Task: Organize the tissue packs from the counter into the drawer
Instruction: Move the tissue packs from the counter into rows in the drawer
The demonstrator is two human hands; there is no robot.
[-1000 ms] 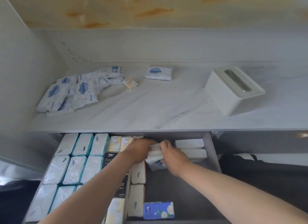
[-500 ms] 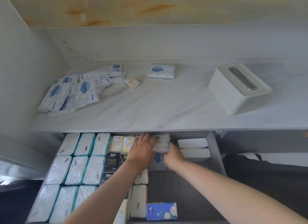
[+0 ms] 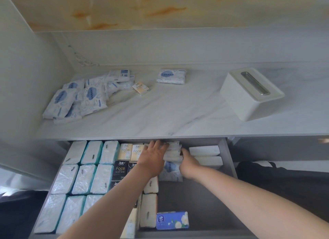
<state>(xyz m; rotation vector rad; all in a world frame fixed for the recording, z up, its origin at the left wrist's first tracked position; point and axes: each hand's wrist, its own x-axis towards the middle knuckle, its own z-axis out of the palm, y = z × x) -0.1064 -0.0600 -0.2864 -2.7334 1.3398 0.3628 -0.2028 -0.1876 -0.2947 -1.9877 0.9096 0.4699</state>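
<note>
Ok, status: drawer (image 3: 230,160) is pulled out under the front edge of the grey-white marble-look counter (image 3: 160,114). Both hands are at the drawer's back, in the right-hand section. Left hand (image 3: 153,158) has its fingers straight and flat against the left side and top of a small stack of white tissue packs (image 3: 173,150). Right hand (image 3: 189,165) touches the stack's right side; its fingers are mostly hidden, so I can't tell whether they curl round it. One blue-print pack (image 3: 170,170) lies flat just in front of the stack, between the wrists.

Drawer's left section is packed with rows of white teal-edged packs (image 3: 85,178), then cream and black "Face" packs (image 3: 121,170). Two cream packs (image 3: 204,150) sit by the right wall, and a blue flower-print pack (image 3: 172,220) is near the front.

On the counter: a loose pile of blue-and-white packs (image 3: 83,96) at the left, a small "Face" pack (image 3: 140,86) beside it, a single pack (image 3: 171,76) at the back, and a white tissue box (image 3: 249,93) at the right. Back wall is grey, with an orange-veined panel (image 3: 160,7) above.
</note>
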